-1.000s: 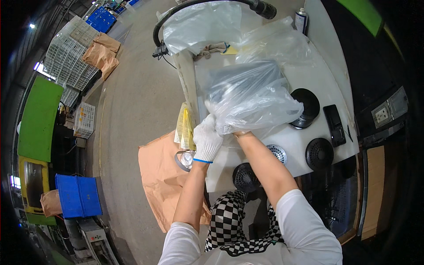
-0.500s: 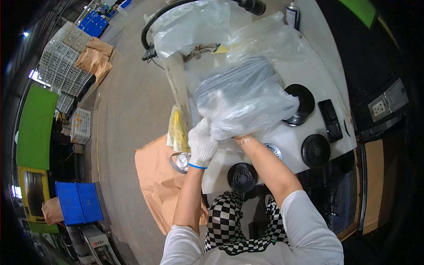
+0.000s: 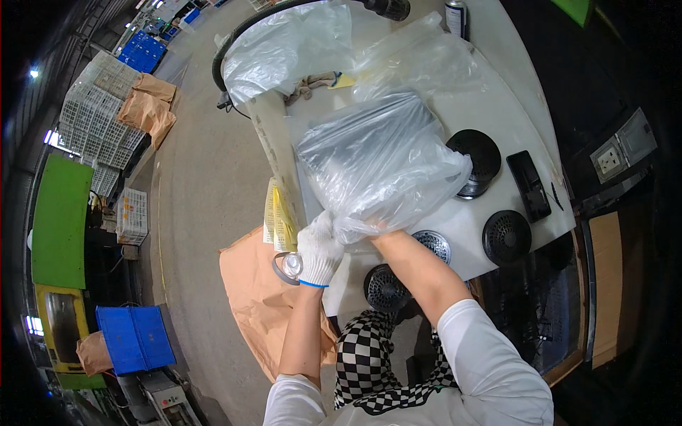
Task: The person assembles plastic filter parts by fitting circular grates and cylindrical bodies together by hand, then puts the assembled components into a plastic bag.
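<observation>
A clear plastic bag point(image 3: 387, 177) with dark, flat contents lies across the middle of the table. Its near edge is gathered in my left hand point(image 3: 320, 250), which wears a white glove with a blue cuff and is closed on the plastic. My right forearm point(image 3: 419, 268) reaches up to the bag's mouth, and my right hand is hidden by the plastic, so its fingers do not show. Close to my forearm are a silver perforated disc point(image 3: 434, 246) and a black perforated disc point(image 3: 386, 287). Beside the left glove is a clear round piece with a grey band point(image 3: 288, 267).
Right of the bag stand stacked black discs point(image 3: 476, 156), another perforated disc point(image 3: 506, 238) and a black phone-like object point(image 3: 529, 186). Loose plastic bags point(image 3: 291, 50), a grey cloth point(image 3: 312, 83) and a spray can point(image 3: 456, 18) lie farther back. Brown paper point(image 3: 266, 298) hangs at the left edge.
My left hand has moved slightly down, toward me, with the bag's edge. The bag is spread flatter, and the white shape seen through it before no longer shows.
</observation>
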{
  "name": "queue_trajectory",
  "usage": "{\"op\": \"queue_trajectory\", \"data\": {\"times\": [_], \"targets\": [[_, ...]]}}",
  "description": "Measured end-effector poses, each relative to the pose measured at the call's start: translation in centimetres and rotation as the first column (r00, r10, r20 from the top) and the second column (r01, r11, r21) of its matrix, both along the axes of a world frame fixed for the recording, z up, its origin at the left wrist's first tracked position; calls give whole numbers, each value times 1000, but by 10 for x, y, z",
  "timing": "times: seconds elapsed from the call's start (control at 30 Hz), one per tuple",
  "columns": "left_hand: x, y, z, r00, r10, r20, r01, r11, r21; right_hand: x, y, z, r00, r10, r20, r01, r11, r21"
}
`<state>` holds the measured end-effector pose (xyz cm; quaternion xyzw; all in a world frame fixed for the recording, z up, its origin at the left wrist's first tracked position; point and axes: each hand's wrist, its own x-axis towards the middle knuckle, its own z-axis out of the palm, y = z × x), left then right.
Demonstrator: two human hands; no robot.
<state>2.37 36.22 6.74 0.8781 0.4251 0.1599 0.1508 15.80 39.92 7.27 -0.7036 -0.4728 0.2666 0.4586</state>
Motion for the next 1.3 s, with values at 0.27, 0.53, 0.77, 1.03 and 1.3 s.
{"op": "queue_trajectory", "data": {"times": [0.27,0.53,0.77,1.03,1.3], "targets": [[-1,-1,5,999,42,-19,-42,999,18,11,8,9,989,-69,-131,58,995,-81],[-1,27,-11,861,174,478,163,795,-584,34,-79,-137,929,312,198,-302,950,-76],[65,77,21,692,631,351,-406,742,-533,76,-144,83,925,-131,358,11,948,319],[60,117,-105,819,453,352,-171,779,-603,104,-47,-57,777,-626,-59,590,758,-277],[46,95,-77,862,182,-472,-194,981,24,71,-49,-41,841,-538,-53,501,813,-298]]}}
